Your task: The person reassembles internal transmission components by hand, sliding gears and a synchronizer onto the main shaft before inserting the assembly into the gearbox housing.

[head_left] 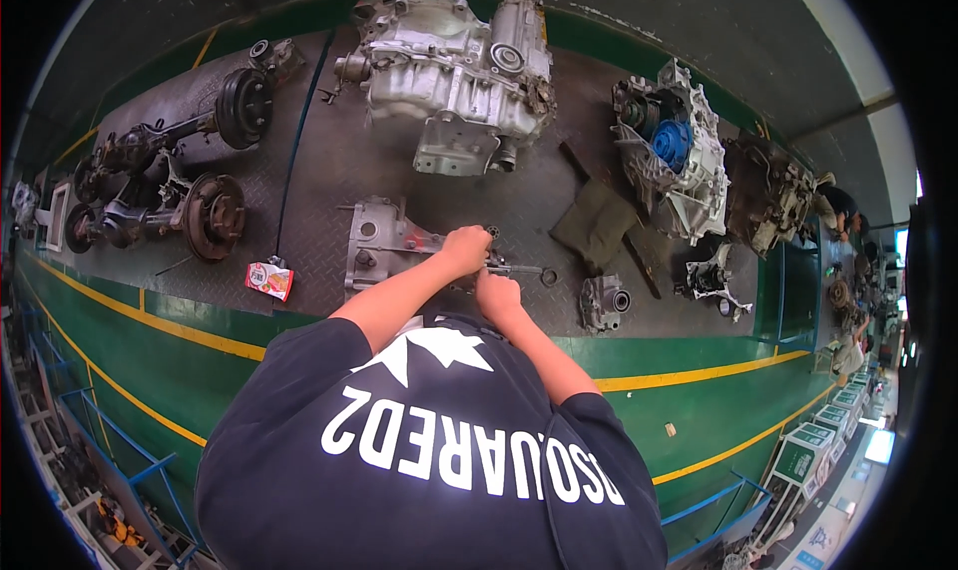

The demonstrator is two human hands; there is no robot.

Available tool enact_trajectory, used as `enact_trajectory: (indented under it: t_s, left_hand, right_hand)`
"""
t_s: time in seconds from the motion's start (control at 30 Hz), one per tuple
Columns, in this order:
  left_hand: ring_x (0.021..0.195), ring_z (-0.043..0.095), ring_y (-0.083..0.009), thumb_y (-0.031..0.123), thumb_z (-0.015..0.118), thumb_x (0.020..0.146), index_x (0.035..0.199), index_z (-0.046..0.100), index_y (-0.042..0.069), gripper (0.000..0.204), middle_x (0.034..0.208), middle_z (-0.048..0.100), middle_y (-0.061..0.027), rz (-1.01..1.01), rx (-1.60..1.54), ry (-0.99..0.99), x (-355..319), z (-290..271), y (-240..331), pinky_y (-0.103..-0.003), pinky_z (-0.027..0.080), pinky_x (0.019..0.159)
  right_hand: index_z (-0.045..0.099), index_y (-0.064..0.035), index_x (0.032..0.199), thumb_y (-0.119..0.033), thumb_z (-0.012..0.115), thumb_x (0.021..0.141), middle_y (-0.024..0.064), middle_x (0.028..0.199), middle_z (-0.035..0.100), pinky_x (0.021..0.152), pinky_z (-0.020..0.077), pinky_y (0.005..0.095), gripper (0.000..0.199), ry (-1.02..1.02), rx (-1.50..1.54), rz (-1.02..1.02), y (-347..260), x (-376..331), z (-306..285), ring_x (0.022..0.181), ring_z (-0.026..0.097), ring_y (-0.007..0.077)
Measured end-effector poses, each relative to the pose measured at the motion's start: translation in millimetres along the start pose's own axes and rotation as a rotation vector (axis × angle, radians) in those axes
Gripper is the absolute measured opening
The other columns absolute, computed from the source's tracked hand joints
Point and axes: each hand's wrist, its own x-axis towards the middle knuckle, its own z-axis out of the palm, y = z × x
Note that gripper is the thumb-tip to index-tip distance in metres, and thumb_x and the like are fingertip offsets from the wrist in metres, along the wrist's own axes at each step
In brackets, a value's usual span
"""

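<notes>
A grey metal gearbox housing (371,233) lies on the dark tread-plate bench top in front of me, with a thin shaft (524,269) reaching out on its right. My left hand (467,250) is closed at the housing's right end, and a small toothed round part (492,232) shows at its fingertips. Just below and right of it, my right hand (497,296) is closed beside the shaft. What either hand grips is hidden by the fingers. A loose metal ring (548,277) sits near the shaft's tip.
A large transmission (454,81) stands behind the housing. Axle assemblies (215,216) and a red-and-white packet (268,280) are at left. Rightward lie a dark cloth (594,223), a small casting (605,302), and an opened gearbox with a blue part (673,144). Another person (843,211) is far right.
</notes>
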Motion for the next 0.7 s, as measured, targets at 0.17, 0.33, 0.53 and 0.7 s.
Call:
enact_trajectory:
  t_s: [0.17, 0.33, 0.53, 0.7]
  left_hand:
    - [0.096, 0.072, -0.035, 0.023, 0.071, 0.086, 0.11, 0.073, 0.007, 0.029, 0.101, 0.075, -0.0172, 0.006, -0.223, -0.009, 3, -21, -10, -0.045, 0.057, 0.087]
    - [0.099, 0.071, -0.0348, 0.023, 0.07, 0.087, 0.111, 0.073, 0.009, 0.028, 0.1, 0.075, -0.0151, -0.064, -0.244, 0.14, -5, -73, -63, -0.046, 0.056, 0.088]
    - [0.1, 0.068, -0.0346, 0.02, 0.066, 0.086, 0.101, 0.076, 0.011, 0.02, 0.1, 0.072, -0.0133, -0.021, 0.057, 0.19, -53, -89, -120, -0.047, 0.054, 0.09]
    - [0.101, 0.065, -0.0341, 0.024, 0.073, 0.081, 0.094, 0.077, 0.013, 0.018, 0.091, 0.075, -0.009, -0.023, -0.017, 0.047, -63, -97, -100, -0.045, 0.05, 0.095]
  right_hand:
    - [0.067, -0.0042, 0.094, -0.027, 0.056, 0.096, 0.018, 0.081, 0.074, 0.068, 0.0596, 0.0496, 0.026, -0.055, 0.04, 0.048, -1, 6, 3, 0.074, 0.074, 0.0374]
    - [0.071, -0.0028, 0.091, -0.041, 0.049, 0.104, 0.0198, 0.085, 0.075, 0.072, 0.0594, 0.0519, 0.046, -0.045, 0.09, 0.124, -3, -1, -11, 0.079, 0.074, 0.0396]
    - [0.072, -0.0044, 0.087, -0.04, 0.048, 0.104, 0.0182, 0.086, 0.075, 0.075, 0.0589, 0.0516, 0.046, -0.053, 0.076, 0.11, -2, 0, 6, 0.079, 0.074, 0.0393]
    - [0.072, -0.0041, 0.085, -0.038, 0.046, 0.104, 0.0177, 0.085, 0.075, 0.072, 0.0585, 0.0513, 0.046, -0.063, 0.194, 0.256, -7, -6, 7, 0.079, 0.074, 0.0386]
